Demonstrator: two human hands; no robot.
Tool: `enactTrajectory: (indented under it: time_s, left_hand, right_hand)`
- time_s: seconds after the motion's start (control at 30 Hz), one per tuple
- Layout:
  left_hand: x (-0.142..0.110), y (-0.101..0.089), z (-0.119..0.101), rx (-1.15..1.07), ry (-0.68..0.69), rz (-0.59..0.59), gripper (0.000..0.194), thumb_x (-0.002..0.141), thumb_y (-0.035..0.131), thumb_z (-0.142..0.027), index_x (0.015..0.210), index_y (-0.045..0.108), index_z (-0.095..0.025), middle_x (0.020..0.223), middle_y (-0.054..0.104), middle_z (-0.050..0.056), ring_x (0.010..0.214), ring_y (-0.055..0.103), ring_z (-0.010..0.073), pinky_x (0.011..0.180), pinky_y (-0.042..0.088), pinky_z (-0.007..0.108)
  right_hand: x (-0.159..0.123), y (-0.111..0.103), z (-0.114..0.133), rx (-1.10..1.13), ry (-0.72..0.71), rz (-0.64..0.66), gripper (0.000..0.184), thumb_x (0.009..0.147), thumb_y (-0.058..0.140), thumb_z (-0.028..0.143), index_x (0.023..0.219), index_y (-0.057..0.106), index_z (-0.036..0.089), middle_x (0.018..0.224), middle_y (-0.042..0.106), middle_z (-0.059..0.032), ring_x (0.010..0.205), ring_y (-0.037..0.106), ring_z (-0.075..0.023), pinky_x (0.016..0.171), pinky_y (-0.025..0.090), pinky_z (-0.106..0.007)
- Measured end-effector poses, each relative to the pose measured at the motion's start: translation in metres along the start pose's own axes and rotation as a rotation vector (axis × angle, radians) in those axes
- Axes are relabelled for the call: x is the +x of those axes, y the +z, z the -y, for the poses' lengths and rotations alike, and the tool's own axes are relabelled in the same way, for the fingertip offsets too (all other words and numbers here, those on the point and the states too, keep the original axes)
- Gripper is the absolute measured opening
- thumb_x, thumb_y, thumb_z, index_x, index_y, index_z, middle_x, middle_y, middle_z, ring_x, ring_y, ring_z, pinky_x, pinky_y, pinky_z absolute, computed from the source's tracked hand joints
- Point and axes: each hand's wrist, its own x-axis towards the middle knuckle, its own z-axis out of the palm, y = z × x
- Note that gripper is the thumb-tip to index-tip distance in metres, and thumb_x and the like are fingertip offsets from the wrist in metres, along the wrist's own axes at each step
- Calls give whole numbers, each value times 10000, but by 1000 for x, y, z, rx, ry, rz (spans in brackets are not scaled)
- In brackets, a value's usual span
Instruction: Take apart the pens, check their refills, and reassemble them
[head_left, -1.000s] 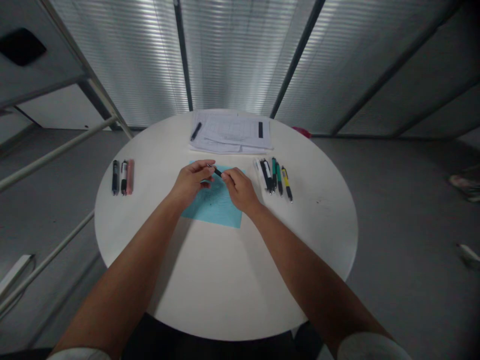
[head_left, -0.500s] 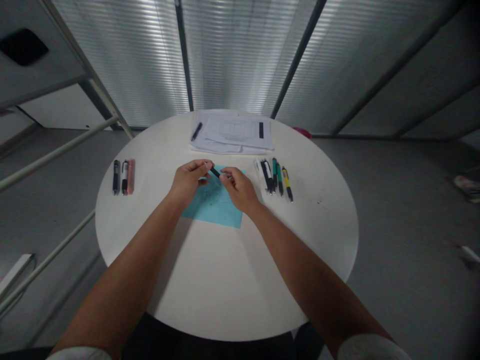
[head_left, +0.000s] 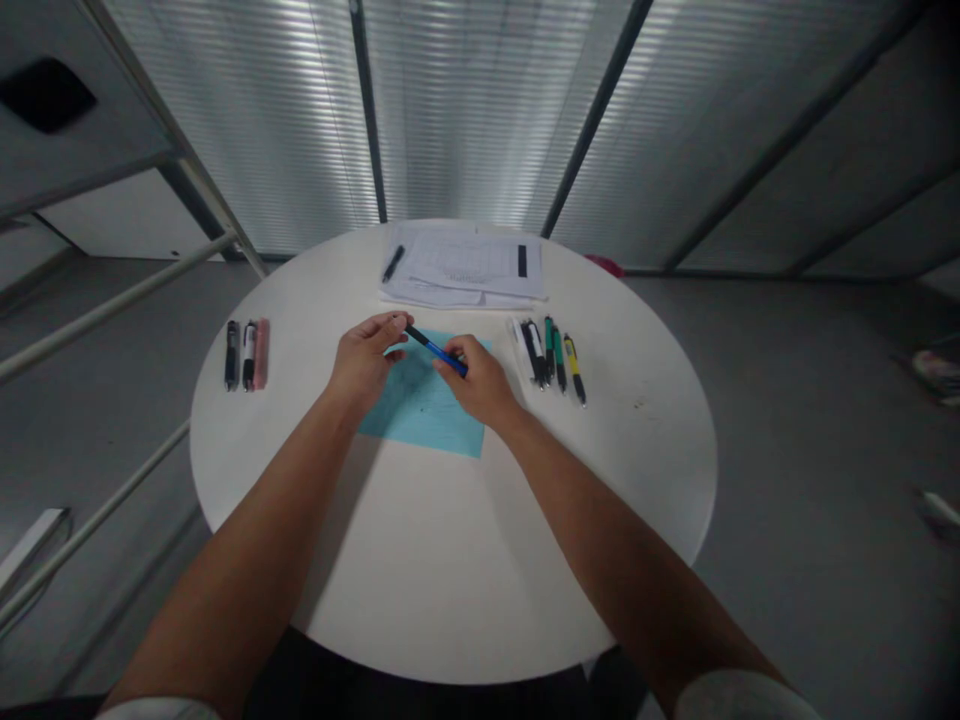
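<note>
A blue pen (head_left: 438,350) with a black grip slants between my two hands above a light-blue sheet of paper (head_left: 420,420). My left hand (head_left: 366,358) pinches its black front end between thumb and fingertips. The fingers of my right hand (head_left: 480,378) are closed on the blue rear part. Faint marks show on the sheet, which lies flat on the white round table (head_left: 450,560). To the right of my right hand lie several pens, among them a green pen (head_left: 559,358) and a yellow pen (head_left: 574,370).
Beyond my hands lies a stack of white papers (head_left: 465,268) with a black pen (head_left: 393,263) on it. At the table's left are two dark pens and a pink pen-like item (head_left: 261,354). A pale metal railing (head_left: 120,300) runs past the table's left side.
My right hand has shifted its hold towards the pen's rear, so more of the blue barrel shows. My left hand has moved slightly left with the front end.
</note>
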Motion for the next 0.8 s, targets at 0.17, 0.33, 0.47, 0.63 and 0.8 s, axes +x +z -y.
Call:
enactTrajectory:
  time_s: [0.17, 0.33, 0.47, 0.63, 0.8]
  left_hand:
    - [0, 0, -1, -22, 12, 20, 220, 683, 800, -335, 846, 734, -203, 1082, 681, 59, 839, 568, 150, 698, 419, 278]
    - [-1, 2, -3, -43, 29, -7, 254, 666, 812, -348, 851, 723, -198, 1073, 684, 57, 826, 573, 141, 702, 415, 273]
    - [-2, 2, -3, -57, 27, 2, 264, 662, 815, -344, 861, 722, -196, 1078, 683, 59, 823, 574, 136, 701, 416, 270]
    - [-2, 3, -3, -43, 28, 4, 239, 678, 794, -338, 862, 714, -207, 1109, 685, 58, 858, 590, 149, 722, 420, 284]
    - [3, -3, -2, -13, 53, -92, 247, 691, 774, -373, 875, 707, -222, 1130, 684, 48, 855, 591, 147, 731, 426, 284]
  right_hand:
    - [1, -1, -1, -20, -66, 26, 305, 1008, 353, 409, 999, 597, 227, 982, 652, -58, 928, 607, -196, 827, 454, -336]
    - [-1, -1, 1, -14, 27, 5, 261, 931, 532, 438, 1104, 543, 244, 990, 660, -28, 849, 621, -188, 758, 457, -320]
    - [0, 0, -2, -43, 23, -6, 207, 954, 483, 419, 1026, 548, 236, 1004, 655, -41, 875, 613, -195, 779, 452, -329]
    - [0, -3, 1, -5, -33, 36, 335, 1019, 301, 415, 957, 575, 233, 939, 662, -55, 891, 614, -193, 818, 448, -335]
    - [0, 0, 0, 23, 46, -47, 294, 906, 562, 394, 1151, 523, 235, 1105, 637, -69, 913, 613, -197, 801, 466, -342]
